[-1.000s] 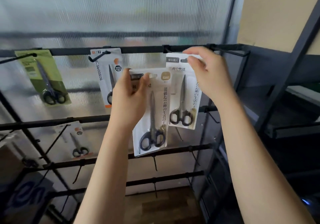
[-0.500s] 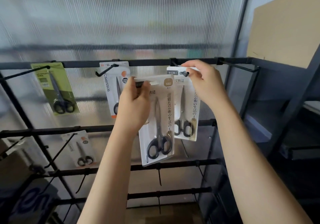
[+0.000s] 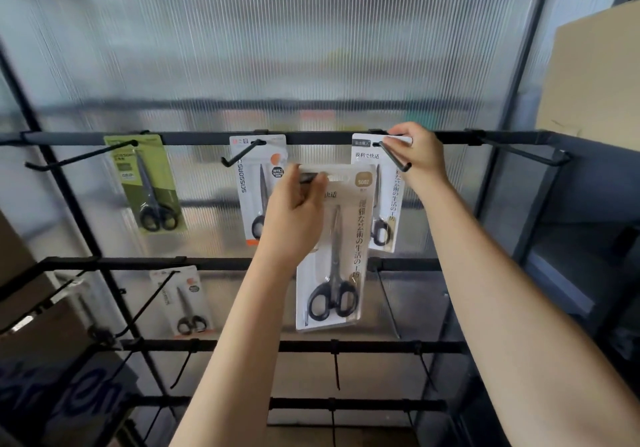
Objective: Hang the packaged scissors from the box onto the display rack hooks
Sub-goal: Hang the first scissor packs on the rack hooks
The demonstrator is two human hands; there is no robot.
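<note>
The right hand (image 3: 420, 155) pinches the top edge of a white-carded scissors pack (image 3: 382, 197) that is threaded on a black wire hook (image 3: 394, 157) on the rack's top bar (image 3: 329, 137); the job here is to slide that pack back along the hook toward the bar. To do it well, keep the card square to the wire so the punched slot does not bind, push from the header and not the blister, and let go only once the pack hangs freely behind the upturned tip. The left hand (image 3: 294, 211) holds a second pack (image 3: 334, 249) by its top left corner, thumb and fingers closed on the header, low and in front of the rack, ready for a hook; it should stay clear so the two cards do not foul each other. The packs are stiff printed card under a clear moulded plastic shell, light and slightly glossy, with black-handled scissors inside. The hooks are thin round steel rod, the bars matt black tube, and behind them is a ribbed translucent panel (image 3: 311, 48). Whether the slot has fully cleared the hook's tip is hard to tell, since the fingers cover that spot. Three other packs hang to the left: a green one (image 3: 145, 183), a white one (image 3: 258, 187), and a lower one (image 3: 183, 301).
</note>
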